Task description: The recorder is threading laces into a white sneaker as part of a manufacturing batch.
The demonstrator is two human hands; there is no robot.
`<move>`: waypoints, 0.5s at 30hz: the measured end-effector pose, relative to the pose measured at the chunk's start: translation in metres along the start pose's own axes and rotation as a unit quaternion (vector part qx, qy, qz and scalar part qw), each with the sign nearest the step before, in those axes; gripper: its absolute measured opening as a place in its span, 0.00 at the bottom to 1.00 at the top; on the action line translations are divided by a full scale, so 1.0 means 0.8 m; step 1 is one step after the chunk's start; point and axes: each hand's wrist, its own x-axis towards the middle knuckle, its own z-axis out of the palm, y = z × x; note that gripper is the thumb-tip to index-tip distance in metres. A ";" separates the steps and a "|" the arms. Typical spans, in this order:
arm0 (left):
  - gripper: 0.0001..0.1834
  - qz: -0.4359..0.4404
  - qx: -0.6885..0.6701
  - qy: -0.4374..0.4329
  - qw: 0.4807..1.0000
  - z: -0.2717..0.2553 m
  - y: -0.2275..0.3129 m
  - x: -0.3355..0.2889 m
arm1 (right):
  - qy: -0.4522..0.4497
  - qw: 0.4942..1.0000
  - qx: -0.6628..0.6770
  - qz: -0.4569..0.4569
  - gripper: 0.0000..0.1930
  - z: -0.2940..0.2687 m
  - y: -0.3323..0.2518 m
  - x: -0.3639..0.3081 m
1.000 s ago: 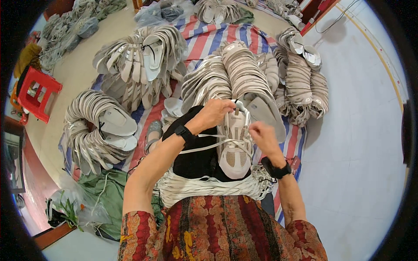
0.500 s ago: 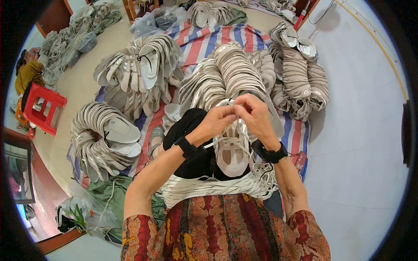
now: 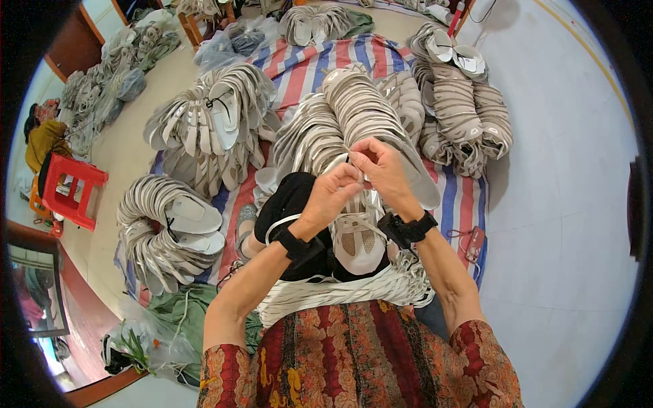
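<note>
Just beyond my lap lies a beige and white shoe upper [image 3: 359,253], toe toward me, with a flat white shoelace [image 3: 358,220] threaded across its front. My left hand [image 3: 335,195] and my right hand [image 3: 381,171] meet above its far end, fingertips pinched together. They appear to grip the lace, though its end is mostly hidden by the fingers. A loose loop of lace hangs out beside my left wrist. Under the upper is black cloth [image 3: 292,197] over my legs. A thick bundle of white laces [image 3: 326,297] lies across my lap.
Stacked shoe uppers [image 3: 364,102] stand right beyond my hands. More stacks lie at the left [image 3: 166,231] and right [image 3: 456,102] on a striped sheet [image 3: 299,75]. A red plastic stool [image 3: 73,190] stands far left. Green cloth [image 3: 183,306] and a clear bag are near left.
My hands have drawn slightly down and left, with the left hand a little lower than the right. A lace loop now shows left of my left wrist. The whole view has shifted slightly.
</note>
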 end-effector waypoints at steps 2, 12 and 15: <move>0.06 -0.005 0.156 -0.033 0.987 0.004 -0.003 0.000 | -0.013 0.995 -0.057 -0.080 0.06 -0.002 0.002 0.001; 0.07 0.038 0.180 0.104 0.977 0.006 -0.004 0.013 | 0.054 0.991 -0.121 -0.021 0.08 -0.015 0.034 -0.065; 0.07 0.059 0.240 0.125 0.961 0.012 -0.006 0.013 | 0.055 0.984 -0.165 -0.033 0.10 -0.001 0.045 -0.077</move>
